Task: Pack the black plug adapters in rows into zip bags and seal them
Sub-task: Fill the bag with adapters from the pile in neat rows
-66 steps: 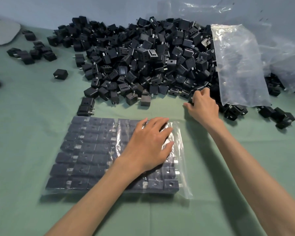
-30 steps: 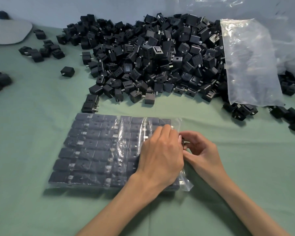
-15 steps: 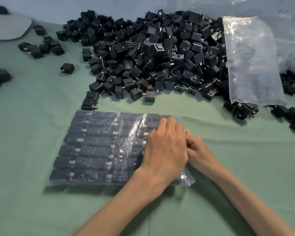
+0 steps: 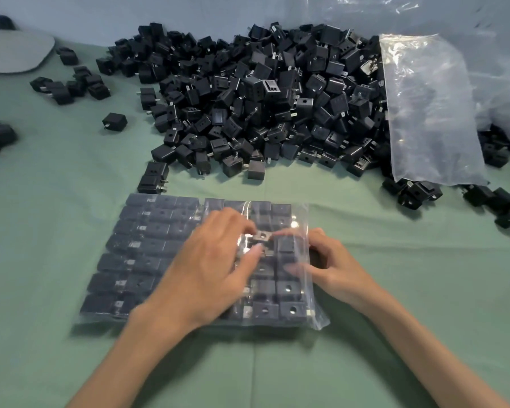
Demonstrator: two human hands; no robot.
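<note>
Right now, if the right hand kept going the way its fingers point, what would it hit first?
The right hand points left into the zip bag; likely first the adapter between its fingers and the left hand. Blur leaves depth unclear.

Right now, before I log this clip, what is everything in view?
zip bag: one, clear, centre
packed adapters: rows, black, inside the zip bag
loose adapters: large pile, black, behind the bag; strays left and right
second bag: one, clear, draped on the pile's right side
cloth: one, green, covering the table
flat object: one, grey, far left corner
left hand: on the bag
right hand: at the bag's right edge, fingers inside; grip blurred
</note>
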